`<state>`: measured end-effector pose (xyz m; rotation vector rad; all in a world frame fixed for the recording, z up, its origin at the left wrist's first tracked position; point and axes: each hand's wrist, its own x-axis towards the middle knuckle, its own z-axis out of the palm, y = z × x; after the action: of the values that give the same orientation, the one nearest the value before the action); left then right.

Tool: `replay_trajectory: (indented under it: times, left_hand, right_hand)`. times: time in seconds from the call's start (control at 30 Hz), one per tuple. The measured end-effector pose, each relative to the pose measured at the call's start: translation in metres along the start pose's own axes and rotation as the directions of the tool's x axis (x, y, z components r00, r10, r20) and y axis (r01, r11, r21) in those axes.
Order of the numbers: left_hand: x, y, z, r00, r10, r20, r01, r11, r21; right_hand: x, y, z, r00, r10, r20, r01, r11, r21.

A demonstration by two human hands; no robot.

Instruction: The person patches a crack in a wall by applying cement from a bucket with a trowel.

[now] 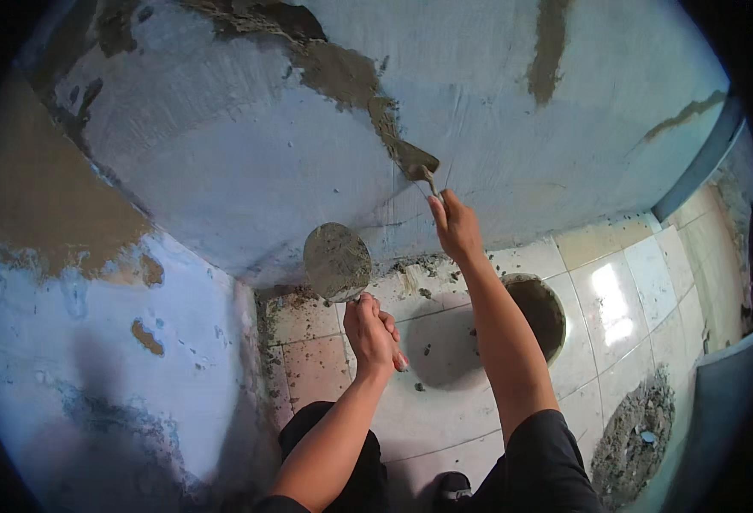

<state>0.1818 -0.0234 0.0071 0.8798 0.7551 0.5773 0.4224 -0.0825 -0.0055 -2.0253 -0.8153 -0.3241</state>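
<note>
My right hand [458,227] is closed around the handle of a small trowel [417,161]. Its blade lies against the bluish-white wall [496,128], at the lower end of a strip of wet grey-brown mortar [342,73] that runs down from the upper left. Lower and to the left, my left hand [371,335] grips a round-bladed trowel [337,262] by its handle. That round blade is held up off the floor, its face coated with greyish mortar.
A round bucket [554,312], partly hidden by my right forearm, stands on the tiled floor [436,419]. A mortar heap [633,440] lies at the lower right. Crumbs litter the wall's base. On the left, another wall [43,333] meets this one; a doorway opening [710,231] is at right.
</note>
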Motion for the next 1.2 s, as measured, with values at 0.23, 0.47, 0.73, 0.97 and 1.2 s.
replay_trajectory:
  times: [0.23, 0.47, 0.73, 0.97, 1.2]
  left_hand:
    - [-0.005, 0.001, 0.004, 1.000, -0.003, -0.002, 0.003, 1.000, 0.017]
    - [-0.008, 0.000, 0.007, 0.999, 0.009, 0.053, -0.010, 1.000, 0.024]
    - [-0.005, 0.000, 0.004, 0.999, -0.016, 0.041, 0.016, 1.000, 0.003]
    - [-0.005, 0.000, 0.005, 0.999, -0.040, 0.031, 0.040, 0.999, -0.018]
    - [-0.002, -0.002, 0.004, 0.999, -0.018, 0.041, 0.018, 1.000, -0.018]
  right_hand:
    - [-0.005, -0.009, -0.006, 0.998, 0.053, -0.015, -0.052, 0.997, 0.052]
    - [0.003, -0.005, 0.006, 1.000, 0.022, 0.023, -0.022, 0.999, 0.023]
    - [-0.020, 0.005, 0.007, 0.993, 0.107, 0.042, -0.111, 0.988, 0.104]
    - [0.011, -0.023, 0.003, 0.998, -0.050, -0.029, 0.051, 0.997, 0.064]
    - [-0.005, -0.001, 0.003, 0.995, 0.076, -0.057, -0.065, 0.980, 0.187]
